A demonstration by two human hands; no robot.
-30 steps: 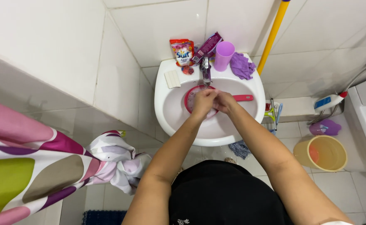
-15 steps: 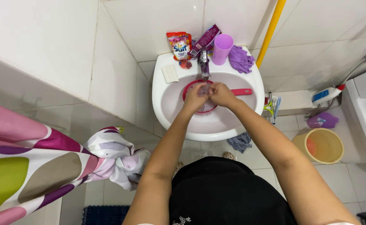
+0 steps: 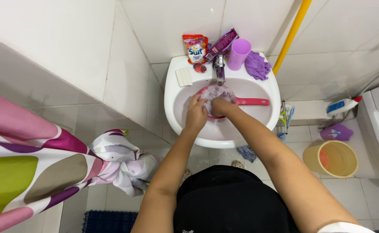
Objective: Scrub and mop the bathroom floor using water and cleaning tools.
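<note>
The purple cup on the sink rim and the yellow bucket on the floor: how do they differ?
The purple cup is slim and stands on the white sink's rim beside the tap, while the yellow bucket is much wider and sits on the tiled floor to the right. The cup is solid purple; the bucket is pale yellow with a reddish patch inside. Both stand upright with open tops, away from both hands.

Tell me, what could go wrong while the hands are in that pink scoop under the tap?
1. The tap pours into the pink scoop, already full of foamy water; it may spill over the sink rim onto the floor.
2. The left hand and right hand look wet and soapy, so the scoop could slip.
3. The purple cup stands close behind the tap; a bumped arm might tip it in.
</note>
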